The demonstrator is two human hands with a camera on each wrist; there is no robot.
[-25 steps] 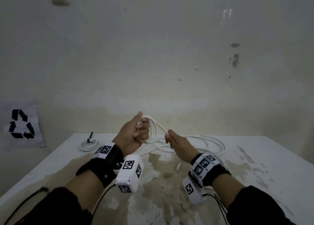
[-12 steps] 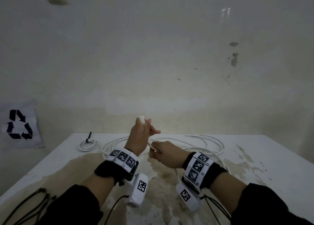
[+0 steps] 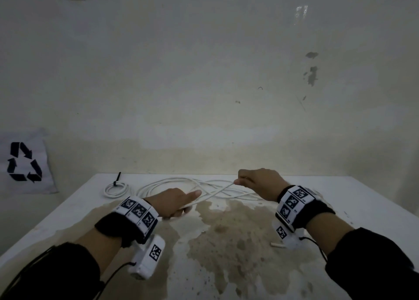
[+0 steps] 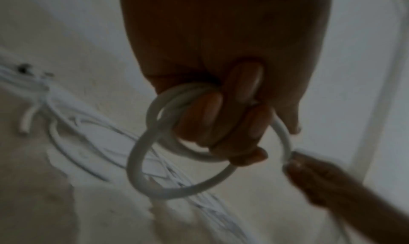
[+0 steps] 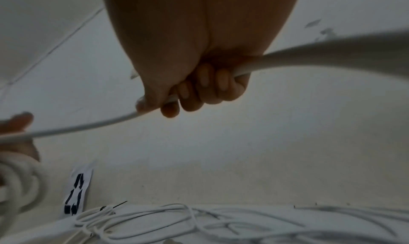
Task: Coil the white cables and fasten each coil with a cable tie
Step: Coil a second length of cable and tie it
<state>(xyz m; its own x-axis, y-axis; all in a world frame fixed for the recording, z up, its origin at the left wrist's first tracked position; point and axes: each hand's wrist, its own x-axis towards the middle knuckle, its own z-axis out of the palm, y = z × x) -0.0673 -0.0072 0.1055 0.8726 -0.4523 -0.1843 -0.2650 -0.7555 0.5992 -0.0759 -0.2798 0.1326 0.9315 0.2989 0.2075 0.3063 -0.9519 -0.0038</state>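
Left hand: the left hand (image 3: 174,203), lower centre-left of the head view, has its fingers (image 4: 199,118) curled round small loops of the white cable (image 3: 217,192), thumb stretched forward along the strand.
Right hand: the right hand (image 3: 258,183), right of centre and raised above the counter, is closed round the same cable, which enters between thumb and curled fingers (image 5: 208,88) and leaves at the heel of the palm.
Cable between hands: a single strand slopes from the left hand up to the right, clear of the surface.
Loose cable: the remainder sprawls in wide overlapping loops on the far part of the white counter (image 3: 374,200), behind both hands.
Finished coil: a small coil (image 3: 116,188) lies at the counter's far left, bound by a black cable tie (image 3: 117,179) whose tail stands upward.
Counter: a brown stain (image 3: 226,236) spreads over the middle and near part; a short pale stub (image 3: 276,245) lies just beside the right wrist camera, too small to identify.
Backdrop: a scuffed pale wall, with a white sheet bearing a black recycling symbol (image 3: 23,161) at the left edge.
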